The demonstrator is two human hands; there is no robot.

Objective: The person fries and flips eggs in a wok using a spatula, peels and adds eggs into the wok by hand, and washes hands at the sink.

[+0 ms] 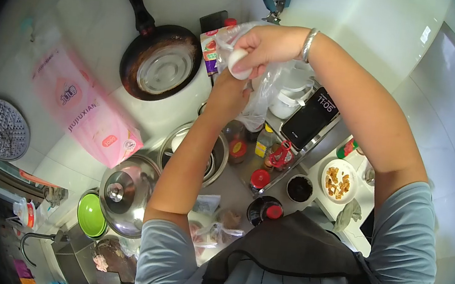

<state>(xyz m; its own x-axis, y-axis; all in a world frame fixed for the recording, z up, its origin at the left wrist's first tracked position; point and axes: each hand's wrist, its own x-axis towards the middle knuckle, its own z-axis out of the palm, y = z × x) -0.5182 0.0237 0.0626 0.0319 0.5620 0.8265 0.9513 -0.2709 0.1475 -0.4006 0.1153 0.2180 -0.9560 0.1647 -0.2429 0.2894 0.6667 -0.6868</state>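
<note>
My right hand [264, 47] reaches in from the right and grips a white egg [239, 64] between its fingers. Just below it, my left hand [229, 98] is raised with its fingers curled. What it holds, if anything, is hidden. The two hands almost meet at the egg. A clear plastic bag [262, 98] hangs behind and to the right of them. Beyond the hands stands a printed carton [210, 52], partly covered by the bag.
A black frying pan [169, 67] hangs at upper left, beside a pink tissue package [87, 108]. Below the left forearm are a steel pot [219, 163] and a domed lid [125, 192]. Sauce bottles [264, 141], a phone [310, 118] and a white bowl [339, 181] lie right.
</note>
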